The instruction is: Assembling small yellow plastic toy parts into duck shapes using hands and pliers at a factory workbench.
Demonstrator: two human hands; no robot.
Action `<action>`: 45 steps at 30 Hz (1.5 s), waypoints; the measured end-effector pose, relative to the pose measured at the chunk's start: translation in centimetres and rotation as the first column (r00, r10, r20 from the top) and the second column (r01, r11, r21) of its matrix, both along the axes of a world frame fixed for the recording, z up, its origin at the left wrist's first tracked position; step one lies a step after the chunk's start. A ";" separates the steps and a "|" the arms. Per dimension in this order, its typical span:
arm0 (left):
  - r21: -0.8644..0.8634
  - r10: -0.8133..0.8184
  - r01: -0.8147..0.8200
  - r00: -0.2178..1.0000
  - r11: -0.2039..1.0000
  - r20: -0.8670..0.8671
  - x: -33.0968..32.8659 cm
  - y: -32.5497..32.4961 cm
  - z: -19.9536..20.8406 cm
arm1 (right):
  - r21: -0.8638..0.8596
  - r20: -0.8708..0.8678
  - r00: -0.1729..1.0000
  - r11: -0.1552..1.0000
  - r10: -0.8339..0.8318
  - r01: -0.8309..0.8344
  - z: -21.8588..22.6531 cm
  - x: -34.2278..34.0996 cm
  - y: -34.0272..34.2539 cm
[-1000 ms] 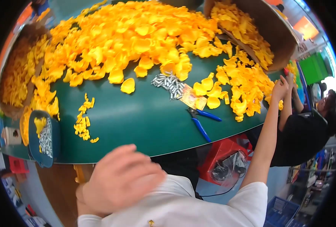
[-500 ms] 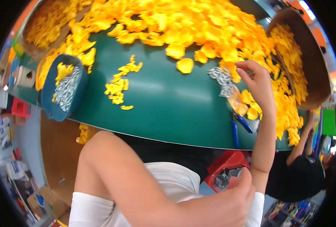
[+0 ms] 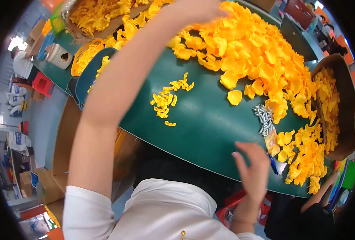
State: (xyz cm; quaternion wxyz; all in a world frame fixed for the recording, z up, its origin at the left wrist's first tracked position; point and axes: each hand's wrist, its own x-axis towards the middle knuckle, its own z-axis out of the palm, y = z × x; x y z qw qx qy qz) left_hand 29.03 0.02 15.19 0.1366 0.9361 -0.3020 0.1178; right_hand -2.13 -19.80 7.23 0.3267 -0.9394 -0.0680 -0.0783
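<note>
My left hand [image 3: 201, 12] is stretched across the table to the far side, over the big heap of yellow curved, petal-like pieces [image 3: 261, 56]. It is smeared by motion, so its fingers do not show clearly. My right hand [image 3: 254, 168] hovers above the near table edge, thumb and forefinger apart, with nothing visible in it. Just past it lie blue-handled pliers [image 3: 273, 164], partly hidden by the hand, and a small pile of silver screws [image 3: 265, 120]. Several small yellow strips [image 3: 163, 102] are scattered on the green table [image 3: 201, 132].
A blue tub [image 3: 85, 80] stands at the left, partly behind my left arm, near a yellow basket [image 3: 76, 66] and a white pot [image 3: 59, 56]. Cardboard boxes of yellow pieces stand at far left and right [image 3: 345, 108]. A red stool [image 3: 229, 204] and a co-worker's arm [image 3: 325, 188] are at lower right.
My left hand has swung from low beside my right arm up to the far heap. My right hand has drawn back from the yellow pieces to the near edge. The view has turned left.
</note>
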 end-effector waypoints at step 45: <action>-0.366 -0.284 0.086 0.798 0.927 -0.532 -26.2 0.0 -11.6 | -0.062 0.193 0.954 0.967 -0.229 0.245 -4.0 4.9 -4.0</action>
